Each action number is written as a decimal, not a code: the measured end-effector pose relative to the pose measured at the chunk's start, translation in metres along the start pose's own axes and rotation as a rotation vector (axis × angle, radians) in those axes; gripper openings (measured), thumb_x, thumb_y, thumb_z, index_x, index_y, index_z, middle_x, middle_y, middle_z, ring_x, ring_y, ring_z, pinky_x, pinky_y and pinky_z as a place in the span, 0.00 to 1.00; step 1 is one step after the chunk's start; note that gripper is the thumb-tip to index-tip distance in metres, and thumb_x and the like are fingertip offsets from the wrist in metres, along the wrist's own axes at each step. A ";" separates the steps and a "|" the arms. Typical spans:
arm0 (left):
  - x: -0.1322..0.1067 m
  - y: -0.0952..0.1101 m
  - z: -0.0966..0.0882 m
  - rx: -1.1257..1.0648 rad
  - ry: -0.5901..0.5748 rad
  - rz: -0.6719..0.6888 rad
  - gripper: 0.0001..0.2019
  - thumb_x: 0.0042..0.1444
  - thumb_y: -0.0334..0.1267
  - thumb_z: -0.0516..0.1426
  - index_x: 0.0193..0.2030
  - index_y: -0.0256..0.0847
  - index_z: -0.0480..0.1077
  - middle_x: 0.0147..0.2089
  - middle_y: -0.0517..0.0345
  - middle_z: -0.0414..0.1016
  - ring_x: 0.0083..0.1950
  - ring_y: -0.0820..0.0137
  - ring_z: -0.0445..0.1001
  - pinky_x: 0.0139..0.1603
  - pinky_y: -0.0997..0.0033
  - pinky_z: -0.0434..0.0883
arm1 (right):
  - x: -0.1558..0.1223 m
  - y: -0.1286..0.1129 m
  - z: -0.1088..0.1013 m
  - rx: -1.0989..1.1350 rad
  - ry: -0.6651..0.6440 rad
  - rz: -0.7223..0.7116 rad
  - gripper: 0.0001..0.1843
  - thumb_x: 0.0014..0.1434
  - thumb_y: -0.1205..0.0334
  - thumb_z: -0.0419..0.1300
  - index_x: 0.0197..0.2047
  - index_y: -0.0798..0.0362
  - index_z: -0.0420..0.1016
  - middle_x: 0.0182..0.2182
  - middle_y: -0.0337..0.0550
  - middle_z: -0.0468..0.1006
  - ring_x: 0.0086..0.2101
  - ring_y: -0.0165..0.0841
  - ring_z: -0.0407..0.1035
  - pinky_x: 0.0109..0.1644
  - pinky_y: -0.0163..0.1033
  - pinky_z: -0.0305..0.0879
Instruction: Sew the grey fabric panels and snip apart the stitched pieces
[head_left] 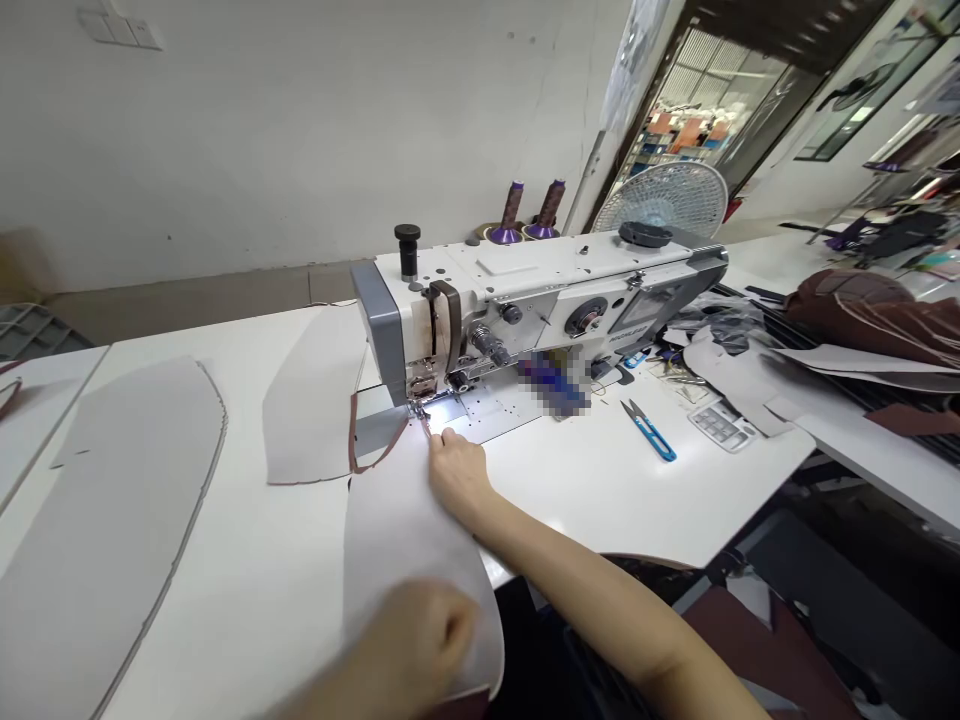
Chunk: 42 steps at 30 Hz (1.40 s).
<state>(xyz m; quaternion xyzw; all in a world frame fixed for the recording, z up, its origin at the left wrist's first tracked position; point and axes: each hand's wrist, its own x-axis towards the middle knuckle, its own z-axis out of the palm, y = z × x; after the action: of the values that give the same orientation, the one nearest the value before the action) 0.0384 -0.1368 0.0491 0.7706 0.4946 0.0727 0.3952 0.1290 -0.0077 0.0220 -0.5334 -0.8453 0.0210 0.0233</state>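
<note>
A white sewing machine [540,290] stands on the white table [615,480], its lamp lighting the needle plate. A pale grey fabric panel [405,540] with a dark maroon edge runs from the needle toward me. My right hand [456,470] rests on the panel's right edge just in front of the presser foot, fingertips pinched on the fabric. At the bottom of the view, blurred and close to the camera, my left hand [405,650] is curled round the panel's near end.
Two more grey cut panels [112,520] [315,400] lie on the table to the left. Blue thread snips [649,432] and a small calculator [721,424] lie right of the machine. Maroon material [870,310] is piled at the right. Two purple thread cones [529,212] and a fan [664,195] stand behind.
</note>
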 end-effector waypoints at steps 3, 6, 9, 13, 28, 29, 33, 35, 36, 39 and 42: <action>0.025 -0.032 -0.037 0.254 0.548 -0.039 0.15 0.59 0.33 0.44 0.33 0.41 0.72 0.34 0.53 0.73 0.37 0.65 0.70 0.40 0.65 0.68 | 0.000 0.001 0.003 -0.022 0.016 -0.034 0.10 0.59 0.74 0.48 0.41 0.57 0.67 0.36 0.51 0.70 0.34 0.38 0.68 0.30 0.38 0.62; 0.056 -0.065 -0.057 0.447 0.721 0.057 0.18 0.56 0.26 0.46 0.50 0.39 0.69 0.47 0.48 0.71 0.49 0.61 0.67 0.49 0.60 0.67 | 0.001 0.001 0.007 -0.023 0.047 -0.056 0.10 0.61 0.73 0.46 0.40 0.57 0.67 0.35 0.49 0.70 0.33 0.37 0.67 0.31 0.37 0.61; 0.078 -0.080 -0.061 0.574 0.679 0.032 0.24 0.52 0.23 0.48 0.54 0.43 0.69 0.47 0.47 0.70 0.49 0.58 0.66 0.47 0.58 0.67 | 0.001 0.002 0.011 -0.020 0.059 -0.077 0.10 0.61 0.73 0.46 0.39 0.57 0.67 0.33 0.49 0.69 0.33 0.37 0.66 0.30 0.37 0.60; 0.086 -0.081 -0.058 0.658 0.677 -0.002 0.23 0.53 0.24 0.48 0.53 0.46 0.70 0.47 0.45 0.70 0.48 0.58 0.66 0.45 0.58 0.66 | 0.001 0.003 0.012 -0.031 0.058 -0.092 0.10 0.62 0.73 0.45 0.40 0.58 0.66 0.32 0.49 0.69 0.33 0.36 0.65 0.30 0.36 0.59; 0.093 -0.088 -0.061 0.715 0.719 0.038 0.18 0.56 0.26 0.49 0.51 0.42 0.70 0.50 0.43 0.69 0.51 0.54 0.65 0.46 0.57 0.64 | 0.017 0.006 0.009 0.004 0.007 -0.155 0.12 0.60 0.76 0.45 0.43 0.60 0.66 0.31 0.48 0.69 0.31 0.35 0.64 0.28 0.36 0.56; 0.094 -0.088 -0.061 0.717 0.716 0.037 0.18 0.56 0.26 0.49 0.51 0.42 0.70 0.50 0.43 0.69 0.51 0.54 0.65 0.46 0.57 0.64 | 0.017 0.006 0.008 0.007 0.001 -0.157 0.12 0.61 0.76 0.45 0.43 0.59 0.66 0.31 0.48 0.69 0.31 0.35 0.64 0.28 0.36 0.57; 0.094 -0.088 -0.063 0.721 0.724 0.046 0.17 0.56 0.26 0.50 0.50 0.40 0.71 0.48 0.43 0.70 0.49 0.55 0.65 0.46 0.57 0.65 | 0.019 0.007 0.007 0.011 -0.008 -0.162 0.12 0.61 0.75 0.45 0.43 0.59 0.65 0.32 0.48 0.70 0.31 0.35 0.64 0.29 0.36 0.57; 0.094 -0.088 -0.063 0.723 0.738 0.055 0.17 0.56 0.26 0.51 0.50 0.39 0.71 0.48 0.43 0.70 0.48 0.55 0.65 0.46 0.57 0.65 | 0.020 0.007 0.007 0.007 -0.011 -0.170 0.12 0.61 0.75 0.44 0.42 0.59 0.65 0.32 0.48 0.70 0.31 0.35 0.64 0.28 0.36 0.57; 0.094 -0.088 -0.063 0.721 0.742 0.058 0.16 0.56 0.26 0.51 0.49 0.39 0.71 0.48 0.43 0.70 0.48 0.56 0.65 0.46 0.57 0.65 | 0.020 0.007 0.007 0.007 -0.014 -0.175 0.12 0.61 0.75 0.44 0.42 0.59 0.65 0.31 0.48 0.70 0.31 0.35 0.64 0.28 0.36 0.57; 0.095 -0.088 -0.063 0.703 0.747 0.061 0.16 0.56 0.26 0.51 0.49 0.40 0.71 0.48 0.44 0.69 0.49 0.56 0.64 0.46 0.58 0.64 | 0.020 0.006 0.007 0.004 -0.012 -0.186 0.11 0.61 0.75 0.45 0.41 0.58 0.65 0.30 0.47 0.69 0.30 0.35 0.64 0.27 0.36 0.56; 0.095 -0.089 -0.063 0.693 0.750 0.064 0.16 0.57 0.27 0.50 0.50 0.40 0.70 0.49 0.44 0.69 0.50 0.56 0.64 0.47 0.58 0.64 | 0.020 0.006 0.008 -0.001 0.013 -0.197 0.10 0.60 0.76 0.46 0.40 0.58 0.65 0.30 0.47 0.69 0.30 0.35 0.64 0.27 0.36 0.56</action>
<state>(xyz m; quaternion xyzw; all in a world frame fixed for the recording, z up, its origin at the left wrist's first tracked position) -0.0084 -0.0075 0.0049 0.7922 0.5735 0.1880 -0.0908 0.1256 0.0132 0.0141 -0.4478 -0.8935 0.0150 0.0305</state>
